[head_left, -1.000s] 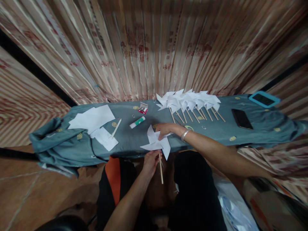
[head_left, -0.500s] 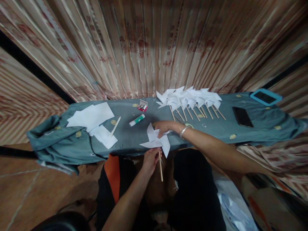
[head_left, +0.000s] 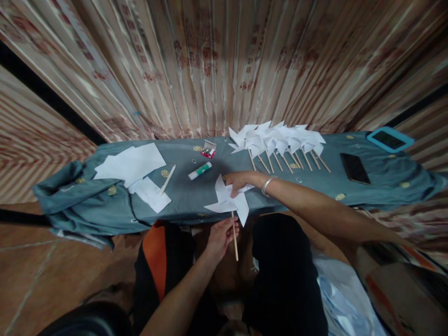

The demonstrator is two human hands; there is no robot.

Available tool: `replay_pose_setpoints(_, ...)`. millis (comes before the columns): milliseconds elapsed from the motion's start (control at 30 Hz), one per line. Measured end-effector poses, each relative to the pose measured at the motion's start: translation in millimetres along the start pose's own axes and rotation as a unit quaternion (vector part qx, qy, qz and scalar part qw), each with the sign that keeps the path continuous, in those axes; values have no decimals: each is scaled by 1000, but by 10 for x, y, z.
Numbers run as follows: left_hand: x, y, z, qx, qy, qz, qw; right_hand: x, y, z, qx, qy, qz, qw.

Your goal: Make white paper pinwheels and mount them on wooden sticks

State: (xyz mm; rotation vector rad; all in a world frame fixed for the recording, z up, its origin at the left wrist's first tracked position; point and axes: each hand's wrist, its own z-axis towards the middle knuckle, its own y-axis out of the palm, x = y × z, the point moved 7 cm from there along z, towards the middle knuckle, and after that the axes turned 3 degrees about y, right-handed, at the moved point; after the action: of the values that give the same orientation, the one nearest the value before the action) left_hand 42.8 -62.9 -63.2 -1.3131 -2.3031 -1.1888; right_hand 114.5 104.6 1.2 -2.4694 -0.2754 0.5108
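Observation:
A white paper pinwheel (head_left: 226, 201) lies at the near edge of the cloth-covered table, in front of me. From under it, a thin wooden stick (head_left: 235, 242) points down toward my lap. My left hand (head_left: 220, 237) is closed around this stick a little below the paper blades. From the right, my right hand (head_left: 241, 181) reaches over the pinwheel, its fingers closed at the centre with a fingertip pressed there. The hand covers part of the upper right blades. Whatever sits under that fingertip is hidden.
Several finished pinwheels (head_left: 276, 139) overlap in a row at the back. A small red box (head_left: 208, 150), glue stick (head_left: 200, 171), white pen-like stick (head_left: 168, 179) and paper sheets (head_left: 131, 163) lie leftward. A black phone (head_left: 354, 168) and blue-framed device (head_left: 390, 139) lie right.
My left hand has slid slightly down the stick, so more of it shows below the blades. My right hand stays at the pinwheel's centre. The whole view has shifted a little.

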Motion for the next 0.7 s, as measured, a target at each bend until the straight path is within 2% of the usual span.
replay_pose_setpoints(400,-11,21,7,-24,15,10,1000,-29,-17,30,-16,-6,-47,999)
replay_pose_setpoints(700,-25,13,31,-14,16,14,1000,-112,-61,40,-25,-20,-103,994)
